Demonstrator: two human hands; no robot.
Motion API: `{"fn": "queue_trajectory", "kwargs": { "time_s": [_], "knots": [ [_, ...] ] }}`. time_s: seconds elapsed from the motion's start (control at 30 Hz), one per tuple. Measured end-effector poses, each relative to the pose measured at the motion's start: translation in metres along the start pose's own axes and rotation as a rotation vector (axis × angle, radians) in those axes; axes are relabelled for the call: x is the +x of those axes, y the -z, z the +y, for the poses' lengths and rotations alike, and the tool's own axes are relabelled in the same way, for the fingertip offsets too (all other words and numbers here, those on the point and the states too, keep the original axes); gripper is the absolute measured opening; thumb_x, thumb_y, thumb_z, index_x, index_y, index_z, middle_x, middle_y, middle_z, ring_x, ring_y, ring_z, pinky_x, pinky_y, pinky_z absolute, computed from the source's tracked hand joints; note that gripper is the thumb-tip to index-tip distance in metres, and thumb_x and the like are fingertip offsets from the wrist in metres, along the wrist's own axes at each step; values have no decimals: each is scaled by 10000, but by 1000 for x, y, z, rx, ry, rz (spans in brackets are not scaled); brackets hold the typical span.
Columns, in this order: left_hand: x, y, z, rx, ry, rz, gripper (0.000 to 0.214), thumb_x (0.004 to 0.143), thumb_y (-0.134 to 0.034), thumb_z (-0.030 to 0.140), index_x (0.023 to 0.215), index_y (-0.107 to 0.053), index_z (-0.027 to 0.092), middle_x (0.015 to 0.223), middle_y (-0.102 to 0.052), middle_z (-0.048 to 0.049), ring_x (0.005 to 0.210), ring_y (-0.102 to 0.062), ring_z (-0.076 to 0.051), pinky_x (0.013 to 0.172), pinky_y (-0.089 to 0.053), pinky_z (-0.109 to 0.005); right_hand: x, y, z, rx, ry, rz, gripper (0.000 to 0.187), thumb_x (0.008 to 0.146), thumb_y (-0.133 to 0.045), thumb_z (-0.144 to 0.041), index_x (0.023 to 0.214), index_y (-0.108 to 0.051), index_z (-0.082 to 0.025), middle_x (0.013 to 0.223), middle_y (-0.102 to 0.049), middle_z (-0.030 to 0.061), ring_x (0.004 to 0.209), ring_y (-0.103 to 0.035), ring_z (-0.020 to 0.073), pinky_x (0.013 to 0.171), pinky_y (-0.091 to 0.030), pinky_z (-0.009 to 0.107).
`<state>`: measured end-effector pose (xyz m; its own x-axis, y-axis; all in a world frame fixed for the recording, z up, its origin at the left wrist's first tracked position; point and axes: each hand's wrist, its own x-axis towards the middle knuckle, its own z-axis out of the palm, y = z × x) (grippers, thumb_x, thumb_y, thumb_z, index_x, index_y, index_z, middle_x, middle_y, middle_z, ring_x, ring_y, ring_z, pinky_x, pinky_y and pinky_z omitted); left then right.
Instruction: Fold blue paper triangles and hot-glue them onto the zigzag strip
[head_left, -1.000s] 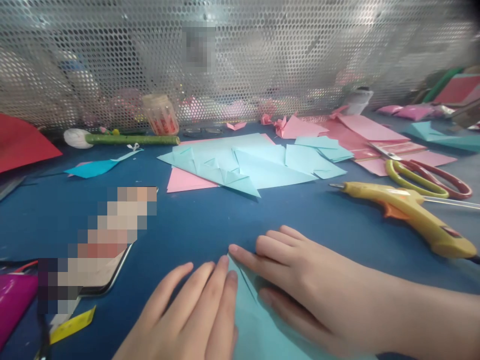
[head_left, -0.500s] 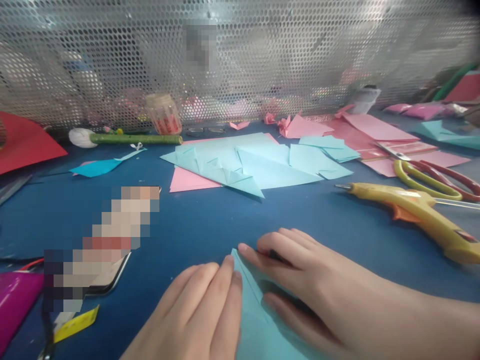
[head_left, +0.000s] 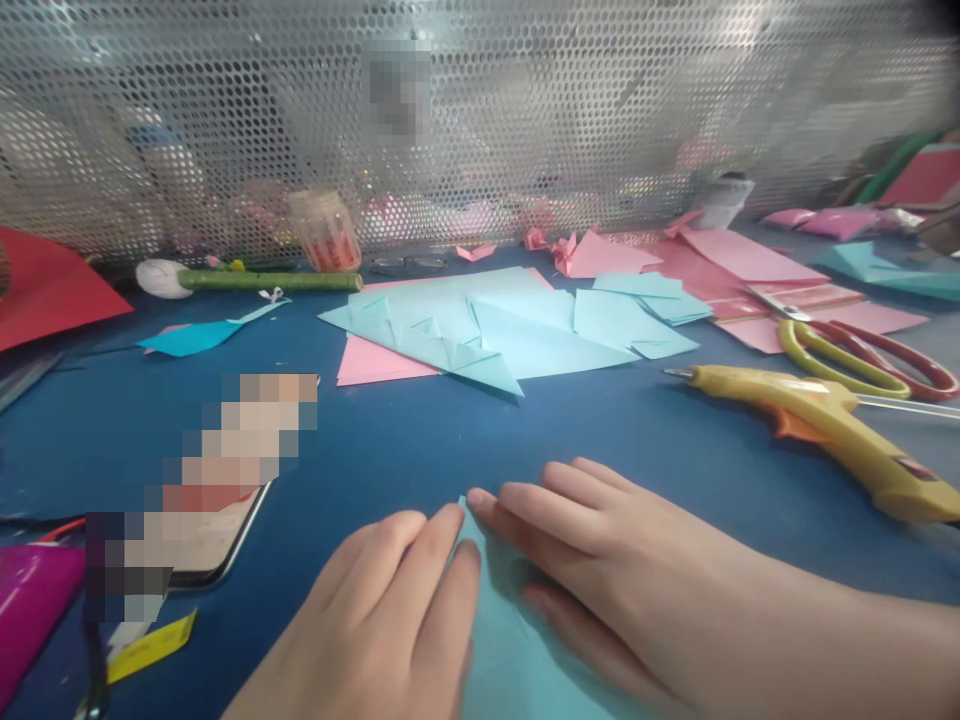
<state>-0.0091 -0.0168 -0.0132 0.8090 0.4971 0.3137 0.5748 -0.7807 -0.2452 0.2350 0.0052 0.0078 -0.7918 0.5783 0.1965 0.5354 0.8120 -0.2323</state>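
A folded sheet of light blue paper [head_left: 517,655] lies on the table at the near edge of the view, its pointed tip between my fingertips. My left hand [head_left: 390,610] presses along its left side, fingers together, with the index fingertip close to the tip. From the other side, my right hand [head_left: 600,550] rests over the fold; its index fingertip is beside the tip and its thumb lies lower on the paper. The lower part of the sheet runs out of view.
Light blue paper pieces [head_left: 540,320] and pink sheets [head_left: 750,255] lie ahead. At right are a yellow glue gun [head_left: 810,400] and scissors [head_left: 847,360]. A phone [head_left: 217,560] lies left, a jar [head_left: 326,230] behind. Perforated metal [head_left: 525,120] closes off the back.
My right hand's fingers have shifted slightly left and now cover more of the fold near the tip. My left hand has moved slightly left. The view has shifted a little.
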Motion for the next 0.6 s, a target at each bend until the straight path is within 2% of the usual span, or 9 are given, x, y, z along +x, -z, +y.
{"fn": "queue_trajectory", "kwargs": {
  "time_s": [0.2, 0.4, 0.53, 0.6],
  "knots": [
    [-3, -2, -1, 57, -32, -2, 372, 980, -428, 155, 1308, -595, 97, 1330, -684, -113, 1127, -608, -254, 947, -434, -379, -1, 1, 2, 37, -36, -59, 409, 1008, -360, -162, 1249, -669, -42, 975, -615, 106, 740, -466, 223, 689, -458, 399],
    [2, -3, 1, 38, -30, 19, 361, 956, -444, 114, 1279, -605, 95, 1342, -677, -126, 1093, -618, -250, 954, -423, -381, -2, -1, 2, 137, -73, 12, 419, 983, -410, -176, 1316, -625, -41, 1000, -611, 119, 795, -529, 236, 725, -520, 410],
    [2, -2, 6, -22, 49, 54, 338, 980, -391, 84, 1233, -616, 97, 1293, -701, -114, 1053, -616, -247, 950, -417, -385, -3, 6, 6, 185, -84, -5, 404, 966, -503, -190, 1326, -629, -55, 1099, -646, 150, 896, -609, 242, 819, -565, 387],
    [1, -2, 7, -35, 46, 23, 346, 986, -380, 83, 1244, -609, 113, 1307, -693, -109, 1060, -622, -246, 945, -427, -382, -4, 10, 10, 172, -65, -30, 416, 977, -539, -236, 1354, -622, -83, 1209, -661, 162, 992, -641, 252, 876, -567, 390]
  ]
}}
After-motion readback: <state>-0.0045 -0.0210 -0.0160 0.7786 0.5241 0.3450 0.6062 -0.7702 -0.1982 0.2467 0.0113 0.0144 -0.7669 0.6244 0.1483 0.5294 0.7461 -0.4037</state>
